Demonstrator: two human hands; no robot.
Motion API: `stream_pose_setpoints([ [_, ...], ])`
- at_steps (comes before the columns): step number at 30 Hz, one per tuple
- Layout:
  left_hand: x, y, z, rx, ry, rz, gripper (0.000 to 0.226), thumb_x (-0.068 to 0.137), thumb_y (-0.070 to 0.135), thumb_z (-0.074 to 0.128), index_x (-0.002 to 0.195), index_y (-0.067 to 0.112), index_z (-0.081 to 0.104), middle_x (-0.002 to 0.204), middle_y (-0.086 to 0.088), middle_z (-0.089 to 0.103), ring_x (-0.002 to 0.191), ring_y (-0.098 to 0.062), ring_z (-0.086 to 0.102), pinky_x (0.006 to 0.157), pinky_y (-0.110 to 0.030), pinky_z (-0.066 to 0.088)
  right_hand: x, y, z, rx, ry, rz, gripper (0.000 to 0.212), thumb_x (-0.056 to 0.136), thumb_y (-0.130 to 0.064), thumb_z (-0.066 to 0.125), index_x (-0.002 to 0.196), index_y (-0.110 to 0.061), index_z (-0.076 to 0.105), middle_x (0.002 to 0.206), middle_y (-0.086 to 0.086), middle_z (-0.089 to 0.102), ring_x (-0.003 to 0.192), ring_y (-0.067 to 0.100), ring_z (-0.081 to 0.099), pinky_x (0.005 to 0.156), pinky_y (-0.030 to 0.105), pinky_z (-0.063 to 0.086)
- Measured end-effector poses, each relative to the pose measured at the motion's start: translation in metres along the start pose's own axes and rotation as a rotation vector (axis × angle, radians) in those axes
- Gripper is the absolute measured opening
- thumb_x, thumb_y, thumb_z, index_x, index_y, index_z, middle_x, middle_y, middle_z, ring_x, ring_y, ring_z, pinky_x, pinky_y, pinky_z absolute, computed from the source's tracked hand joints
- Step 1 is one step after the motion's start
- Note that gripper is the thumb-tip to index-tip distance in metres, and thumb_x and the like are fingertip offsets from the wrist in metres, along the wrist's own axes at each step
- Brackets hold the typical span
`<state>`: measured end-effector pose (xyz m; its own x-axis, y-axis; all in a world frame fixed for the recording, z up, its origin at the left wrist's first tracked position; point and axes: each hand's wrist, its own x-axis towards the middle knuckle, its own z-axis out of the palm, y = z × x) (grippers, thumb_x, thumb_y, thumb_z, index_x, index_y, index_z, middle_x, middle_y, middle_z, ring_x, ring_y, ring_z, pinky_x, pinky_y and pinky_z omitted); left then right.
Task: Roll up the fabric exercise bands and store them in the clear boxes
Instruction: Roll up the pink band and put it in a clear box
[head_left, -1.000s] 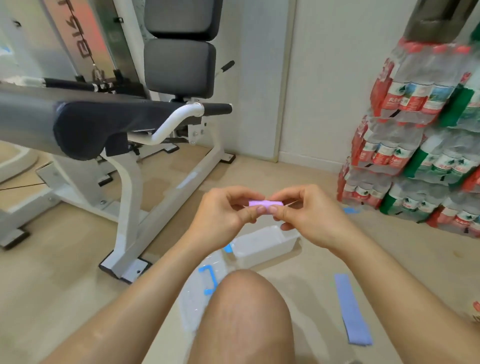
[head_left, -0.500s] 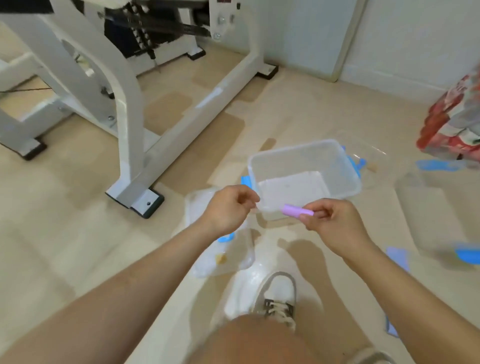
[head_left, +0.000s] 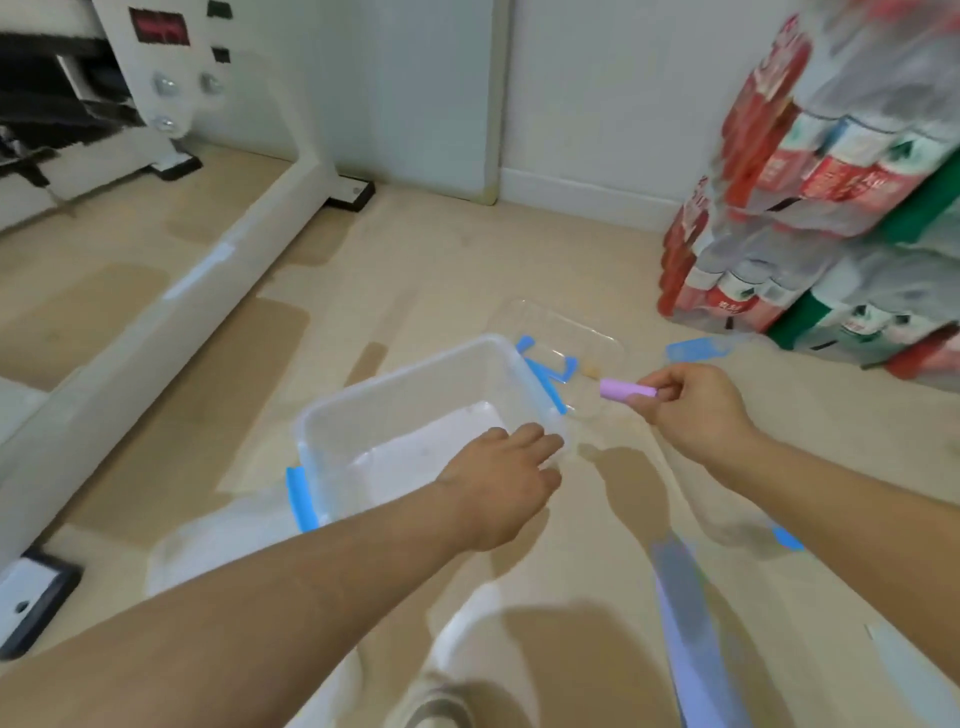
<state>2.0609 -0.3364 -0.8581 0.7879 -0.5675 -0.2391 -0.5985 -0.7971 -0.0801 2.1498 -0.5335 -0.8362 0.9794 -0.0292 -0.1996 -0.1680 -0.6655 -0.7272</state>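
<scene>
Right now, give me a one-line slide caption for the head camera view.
Right hand holds a rolled pink band beside the open clear box; left hand is at the box's rim.

On my feed the left forearm (head_left: 249, 613) and right forearm (head_left: 862, 519) are bare, uncovered all the way to the left hand (head_left: 498, 478) and right hand (head_left: 696, 410). At six o'clock I make out a white sneaker (head_left: 460, 639) with a rounded toe, its greyish laces (head_left: 436, 709) blurred at the bottom edge.
</scene>
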Motion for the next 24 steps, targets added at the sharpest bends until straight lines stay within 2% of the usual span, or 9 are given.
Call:
stream_pose_setpoints([
  [5,0.019,0.004,0.010,0.100,-0.106,-0.004,0.046,0.082,0.002,0.050,0.128,0.005,0.045,0.154,-0.015,0.011,0.137,-0.033,0.019,0.105,-0.041,0.031,0.011,0.041,-0.021,-0.078,0.017,0.063,0.008,0.082,-0.017,0.071,0.084,-0.012,0.066,0.068,-0.002,0.053,0.063,0.019,0.049,0.052,0.025,0.035],
  [9,0.021,-0.009,0.006,0.152,-0.124,-0.088,0.049,0.078,0.000,0.052,0.127,0.005,0.044,0.151,-0.014,0.016,0.131,-0.033,0.026,0.094,-0.038,0.033,-0.006,0.080,-0.031,-0.225,0.040,0.119,0.010,0.081,-0.019,0.073,0.085,-0.011,0.069,0.088,0.007,0.065,0.081,0.025,0.060,0.065,0.028,0.040],
  [12,0.024,-0.022,0.002,0.221,-0.159,-0.224,0.042,0.079,0.004,0.050,0.121,0.005,0.045,0.140,-0.015,0.026,0.124,-0.033,0.030,0.079,-0.036,0.028,-0.010,0.100,-0.031,-0.272,0.027,0.131,0.013,0.082,-0.018,0.071,0.090,-0.007,0.068,0.099,0.007,0.061,0.098,0.028,0.059,0.073,0.027,0.038],
  [14,0.030,-0.025,0.000,0.238,-0.163,-0.278,0.037,0.081,0.006,0.048,0.118,0.006,0.045,0.131,-0.015,0.030,0.118,-0.032,0.032,0.075,-0.035,0.024,-0.009,0.108,-0.029,-0.295,0.013,0.129,0.008,0.082,-0.016,0.070,0.088,-0.012,0.067,0.093,0.005,0.062,0.096,0.027,0.060,0.073,0.027,0.038],
  [16,0.042,-0.021,0.003,0.206,-0.145,-0.230,0.036,0.082,0.008,0.047,0.117,0.006,0.046,0.128,-0.014,0.034,0.116,-0.031,0.033,0.074,-0.035,0.027,-0.011,0.113,-0.026,-0.340,-0.009,0.077,0.008,0.082,-0.014,0.067,0.079,-0.019,0.062,0.079,0.001,0.062,0.081,0.025,0.059,0.067,0.029,0.040],
  [18,0.066,-0.010,0.014,0.078,-0.167,-0.166,0.038,0.080,0.008,0.048,0.118,0.008,0.047,0.130,-0.011,0.036,0.120,-0.029,0.033,0.080,-0.035,0.036,-0.017,0.120,-0.023,-0.422,-0.040,0.002,0.011,0.084,-0.014,0.062,0.076,-0.021,0.059,0.074,-0.003,0.059,0.072,0.021,0.055,0.064,0.032,0.042],
  [20,0.098,0.003,0.030,-0.093,-0.206,-0.183,0.049,0.080,0.007,0.050,0.128,0.010,0.044,0.143,-0.009,0.031,0.129,-0.026,0.029,0.089,-0.037,0.042,-0.025,0.128,-0.025,-0.458,-0.075,-0.068,0.011,0.087,-0.017,0.055,0.076,-0.021,0.057,0.077,-0.008,0.061,0.074,0.017,0.055,0.065,0.034,0.046],
  [22,0.132,0.011,0.048,-0.216,-0.259,-0.223,0.063,0.083,0.008,0.049,0.143,0.011,0.030,0.157,-0.005,0.014,0.141,-0.023,0.017,0.099,-0.037,0.042,-0.033,0.142,-0.032,-0.482,-0.108,-0.125,0.018,0.088,-0.014,0.050,0.074,-0.026,0.049,0.085,-0.016,0.066,0.086,0.009,0.058,0.067,0.033,0.050],
  [24,0.161,0.013,0.067,-0.272,-0.308,-0.250,0.072,0.086,0.007,0.046,0.150,0.009,0.012,0.161,-0.003,0.000,0.147,-0.021,0.005,0.110,-0.038,0.035,-0.041,0.155,-0.044,-0.502,-0.117,-0.160,0.023,0.089,-0.012,0.050,0.073,-0.028,0.045,0.090,-0.025,0.067,0.092,-0.005,0.052,0.067,0.029,0.050],
])
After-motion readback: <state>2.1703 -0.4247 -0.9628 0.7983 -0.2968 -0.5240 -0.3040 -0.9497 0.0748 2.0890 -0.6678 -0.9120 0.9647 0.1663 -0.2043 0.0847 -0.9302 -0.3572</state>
